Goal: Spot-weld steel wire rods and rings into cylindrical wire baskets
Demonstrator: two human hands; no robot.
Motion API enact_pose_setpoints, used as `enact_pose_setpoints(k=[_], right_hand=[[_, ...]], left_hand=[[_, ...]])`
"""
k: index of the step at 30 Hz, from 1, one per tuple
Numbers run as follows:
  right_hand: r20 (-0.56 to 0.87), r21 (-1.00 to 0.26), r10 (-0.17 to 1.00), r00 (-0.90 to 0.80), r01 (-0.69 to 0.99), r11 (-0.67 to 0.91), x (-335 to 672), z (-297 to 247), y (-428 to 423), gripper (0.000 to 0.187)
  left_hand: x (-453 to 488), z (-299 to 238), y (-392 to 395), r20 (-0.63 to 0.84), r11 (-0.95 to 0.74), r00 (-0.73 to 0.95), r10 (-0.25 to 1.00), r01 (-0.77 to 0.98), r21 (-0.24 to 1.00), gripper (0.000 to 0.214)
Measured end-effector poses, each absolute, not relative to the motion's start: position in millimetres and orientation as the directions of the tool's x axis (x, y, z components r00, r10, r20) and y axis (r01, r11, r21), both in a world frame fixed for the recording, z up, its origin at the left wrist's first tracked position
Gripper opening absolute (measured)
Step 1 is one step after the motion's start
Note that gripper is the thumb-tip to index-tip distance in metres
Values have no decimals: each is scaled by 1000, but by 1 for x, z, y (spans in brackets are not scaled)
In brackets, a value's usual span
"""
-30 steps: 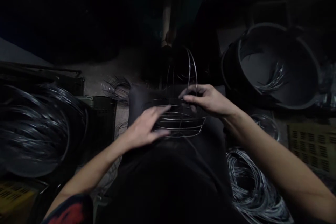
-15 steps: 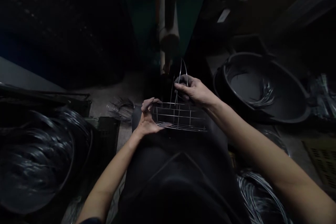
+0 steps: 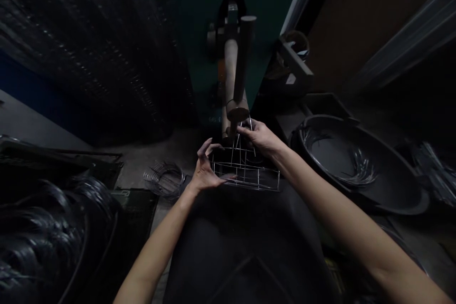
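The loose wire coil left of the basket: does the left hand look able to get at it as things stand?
Probably yes. The left hand is at the wire basket, and the wire coil lies just to its left, with nothing seen between them. The hand would only need to leave the basket.

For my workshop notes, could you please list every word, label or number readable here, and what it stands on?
No text can be read.
White label on a dark bracket: too small and blurred to read.
Faint marks on the green panel: too blurred to read.
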State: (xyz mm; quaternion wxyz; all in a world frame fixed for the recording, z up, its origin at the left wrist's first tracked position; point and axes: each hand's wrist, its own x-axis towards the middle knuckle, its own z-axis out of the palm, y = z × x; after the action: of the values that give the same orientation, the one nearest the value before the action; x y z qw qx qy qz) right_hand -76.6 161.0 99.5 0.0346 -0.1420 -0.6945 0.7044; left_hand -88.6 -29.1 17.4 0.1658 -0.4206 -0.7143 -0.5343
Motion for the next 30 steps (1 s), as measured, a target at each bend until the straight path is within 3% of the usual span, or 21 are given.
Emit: enact_pose_setpoints(k=[18,24,30], right_hand=[[-134,-990,244,-960,122,-67,-107,82,171,46],[-107,-994,241,-965,106,-15,-112,82,169,39],[-162,-987,327,-931,157,-42,-112,82,167,30]], left_hand=[[-116,14,-26,630,26,-637,444,713,701,117],[-124,19,-28,642,7,-612,461,726,687,115],[-126,25,-28,633,66,-594,497,753,655,118]])
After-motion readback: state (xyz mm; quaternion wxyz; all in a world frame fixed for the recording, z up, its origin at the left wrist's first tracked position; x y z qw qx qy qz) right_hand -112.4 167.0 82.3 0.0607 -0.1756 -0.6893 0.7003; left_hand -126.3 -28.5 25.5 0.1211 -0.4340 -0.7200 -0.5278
